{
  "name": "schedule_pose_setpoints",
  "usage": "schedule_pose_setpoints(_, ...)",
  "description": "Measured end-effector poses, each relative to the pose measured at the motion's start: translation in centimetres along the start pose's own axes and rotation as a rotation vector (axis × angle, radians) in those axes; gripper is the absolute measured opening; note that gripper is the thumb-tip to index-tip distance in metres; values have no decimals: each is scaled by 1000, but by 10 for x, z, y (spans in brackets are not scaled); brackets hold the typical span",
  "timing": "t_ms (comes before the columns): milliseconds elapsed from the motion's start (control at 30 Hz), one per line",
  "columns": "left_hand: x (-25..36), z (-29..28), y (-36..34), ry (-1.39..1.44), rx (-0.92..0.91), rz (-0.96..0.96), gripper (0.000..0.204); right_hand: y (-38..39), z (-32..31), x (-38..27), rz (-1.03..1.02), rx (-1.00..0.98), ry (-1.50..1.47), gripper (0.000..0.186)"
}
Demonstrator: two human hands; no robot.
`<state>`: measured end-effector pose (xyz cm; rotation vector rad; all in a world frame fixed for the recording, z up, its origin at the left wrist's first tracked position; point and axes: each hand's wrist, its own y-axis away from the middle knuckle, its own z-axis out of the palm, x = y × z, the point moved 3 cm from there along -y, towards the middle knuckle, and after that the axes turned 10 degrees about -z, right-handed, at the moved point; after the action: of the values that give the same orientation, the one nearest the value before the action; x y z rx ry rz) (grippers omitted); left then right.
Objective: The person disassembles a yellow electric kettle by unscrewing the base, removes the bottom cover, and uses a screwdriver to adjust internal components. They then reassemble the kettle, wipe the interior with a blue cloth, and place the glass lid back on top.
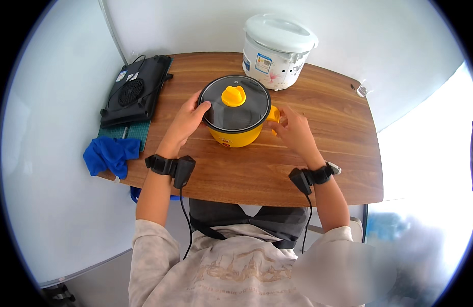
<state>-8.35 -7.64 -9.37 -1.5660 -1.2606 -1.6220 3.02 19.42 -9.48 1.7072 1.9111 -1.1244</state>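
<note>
A yellow electric cooking pot [236,138] stands upright on the wooden table in front of me. Its glass lid [223,115] with a yellow knob [233,95] sits on top. My left hand [188,117] is against the pot's left side, the thumb on the lid's rim and the other fingers hidden behind the wall. On the other side, my right hand [294,131] has its fingers closed around the yellow side handle [273,114].
Behind the pot stands a white rice cooker [277,51] with its lid down. To the left, an upturned black induction cooker [131,92] lies on a green cutting mat [139,134], with a blue cloth [111,155] in front. A small clear object [362,90] is at the far right edge.
</note>
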Motion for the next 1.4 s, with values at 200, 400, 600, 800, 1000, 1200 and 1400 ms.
schedule_pose_setpoints(200,13,17,-17,-195,70,127,48,57,3,-39,85,26,-171,46)
schedule_pose_setpoints(400,25,51,-25,-278,-194,156,41,100,19,-50,184,37,-293,54)
schedule_pose_setpoints(600,25,63,-23,-276,-245,161,39,113,24,-56,218,56,-330,55)
schedule_pose_setpoints(800,24,64,-21,-299,-230,188,39,115,29,-53,200,40,-293,55)
schedule_pose_setpoints(1000,19,63,-23,-255,-267,206,38,114,28,-56,181,39,-333,50)
schedule_pose_setpoints(1200,20,60,-21,-281,-225,210,37,117,2,-45,55,-56,-274,34)
schedule_pose_setpoints(1400,31,51,9,-362,-108,249,36,119,-53,-16,233,73,-162,26)
